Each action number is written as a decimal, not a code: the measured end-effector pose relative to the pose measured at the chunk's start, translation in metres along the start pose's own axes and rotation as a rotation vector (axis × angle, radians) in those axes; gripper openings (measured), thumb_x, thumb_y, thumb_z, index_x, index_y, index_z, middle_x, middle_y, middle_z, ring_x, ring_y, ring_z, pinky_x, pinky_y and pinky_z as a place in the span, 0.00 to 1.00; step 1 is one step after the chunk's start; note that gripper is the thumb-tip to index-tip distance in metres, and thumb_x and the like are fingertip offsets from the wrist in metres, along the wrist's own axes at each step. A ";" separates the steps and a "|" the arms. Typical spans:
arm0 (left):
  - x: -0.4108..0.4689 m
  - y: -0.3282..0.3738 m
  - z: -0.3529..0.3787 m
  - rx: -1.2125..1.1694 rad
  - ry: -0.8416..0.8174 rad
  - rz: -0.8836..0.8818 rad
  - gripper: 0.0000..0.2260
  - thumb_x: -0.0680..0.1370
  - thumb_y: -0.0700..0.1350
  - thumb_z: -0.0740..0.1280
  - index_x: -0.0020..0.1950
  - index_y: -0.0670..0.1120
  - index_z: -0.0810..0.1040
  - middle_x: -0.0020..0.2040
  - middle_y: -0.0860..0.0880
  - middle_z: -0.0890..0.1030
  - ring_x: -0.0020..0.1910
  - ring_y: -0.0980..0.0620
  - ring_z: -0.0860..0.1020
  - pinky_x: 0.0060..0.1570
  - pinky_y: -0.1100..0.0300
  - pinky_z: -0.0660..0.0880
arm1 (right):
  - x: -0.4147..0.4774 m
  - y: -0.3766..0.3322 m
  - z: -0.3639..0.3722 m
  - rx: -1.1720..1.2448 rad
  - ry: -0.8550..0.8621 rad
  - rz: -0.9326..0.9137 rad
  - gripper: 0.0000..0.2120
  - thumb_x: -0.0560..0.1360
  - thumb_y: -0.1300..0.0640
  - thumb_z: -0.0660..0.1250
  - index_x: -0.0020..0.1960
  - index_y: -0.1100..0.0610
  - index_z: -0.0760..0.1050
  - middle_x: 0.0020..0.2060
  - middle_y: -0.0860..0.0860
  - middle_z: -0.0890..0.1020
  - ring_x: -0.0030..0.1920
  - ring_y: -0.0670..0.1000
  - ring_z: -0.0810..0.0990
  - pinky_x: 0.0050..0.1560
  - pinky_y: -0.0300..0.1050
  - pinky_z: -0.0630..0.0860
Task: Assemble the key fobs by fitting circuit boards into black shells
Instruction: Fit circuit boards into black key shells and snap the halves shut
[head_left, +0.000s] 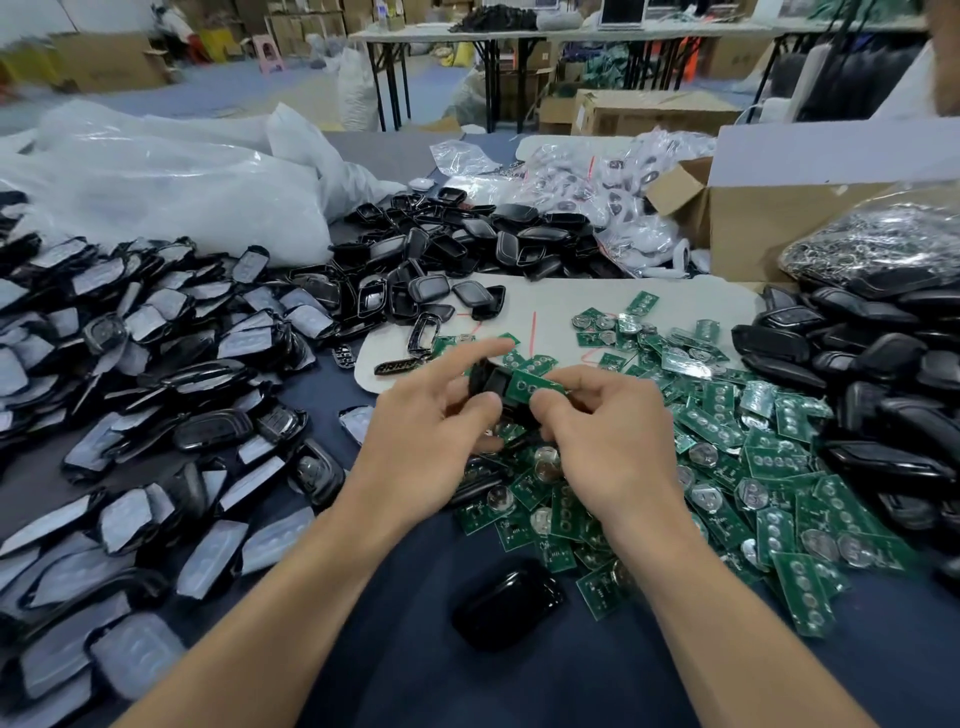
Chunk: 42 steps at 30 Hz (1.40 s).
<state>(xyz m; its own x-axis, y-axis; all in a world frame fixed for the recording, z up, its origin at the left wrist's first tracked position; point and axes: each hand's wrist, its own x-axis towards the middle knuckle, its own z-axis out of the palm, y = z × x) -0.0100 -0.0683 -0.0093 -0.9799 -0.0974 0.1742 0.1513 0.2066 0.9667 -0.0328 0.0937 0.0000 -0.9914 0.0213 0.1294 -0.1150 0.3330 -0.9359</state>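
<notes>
While your left hand grips the black shell and your right hand pinches the circuit board at the shell's 3 o'clock edge, hold the board level and seat it squarely before pressing. Spare boards lie at 4 o'clock on the worktop. Your fingers hide the shell's cavity.

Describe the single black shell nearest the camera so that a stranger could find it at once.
Start at the wide heap of green circuit boards on the right of the dark blue table. Just left of its nearest corner lies one glossy black shell. It rests alone, rounded side up, on bare cloth, while most other shells lie in heaps.
</notes>
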 end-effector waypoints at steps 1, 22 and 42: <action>-0.001 0.000 0.000 0.091 0.039 0.042 0.20 0.78 0.43 0.70 0.63 0.67 0.82 0.54 0.53 0.88 0.53 0.53 0.86 0.54 0.54 0.84 | 0.001 -0.002 -0.002 0.002 -0.004 -0.002 0.16 0.75 0.53 0.75 0.35 0.33 0.81 0.31 0.39 0.84 0.34 0.45 0.83 0.33 0.33 0.75; 0.004 0.003 -0.002 -0.305 0.117 -0.244 0.12 0.77 0.32 0.74 0.49 0.49 0.89 0.42 0.42 0.88 0.38 0.48 0.87 0.37 0.61 0.82 | 0.006 0.005 -0.001 0.141 -0.090 -0.089 0.08 0.75 0.59 0.76 0.42 0.49 0.78 0.30 0.56 0.82 0.31 0.62 0.78 0.35 0.58 0.76; -0.002 0.004 -0.002 -0.165 0.144 -0.186 0.10 0.73 0.33 0.78 0.43 0.49 0.89 0.40 0.42 0.88 0.38 0.45 0.87 0.38 0.60 0.83 | -0.002 0.007 0.005 -0.138 -0.061 -0.156 0.12 0.75 0.51 0.75 0.42 0.44 0.72 0.27 0.45 0.80 0.24 0.44 0.72 0.30 0.40 0.71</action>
<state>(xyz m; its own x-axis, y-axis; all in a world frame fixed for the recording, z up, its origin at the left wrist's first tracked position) -0.0075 -0.0696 -0.0049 -0.9661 -0.2580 0.0047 0.0017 0.0119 0.9999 -0.0319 0.0915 -0.0085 -0.9648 -0.0963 0.2448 -0.2615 0.4540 -0.8518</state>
